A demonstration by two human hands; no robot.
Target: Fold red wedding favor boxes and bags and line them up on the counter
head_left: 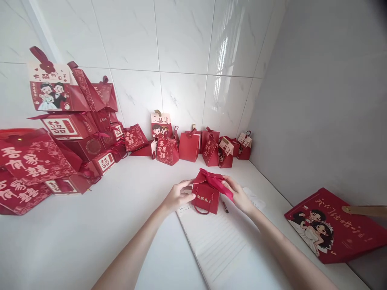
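A small red gift box point(206, 197) with gold characters and a cord handle stands on a lined white sheet point(223, 245) on the white counter. A red ribbon point(216, 180) lies across its top. My left hand point(178, 196) grips the box's left side, fingers curled round it. From the right, my right hand point(238, 194) pinches the ribbon at the box's top edge. A dark red pen point(225, 207) lies on the sheet just under my right hand.
Several red wedding gift boxes and bags are lined along the tiled back wall point(193, 147) and piled high at the left point(69, 129). A large red bag with a cartoon couple point(332, 225) leans against the grey right wall.
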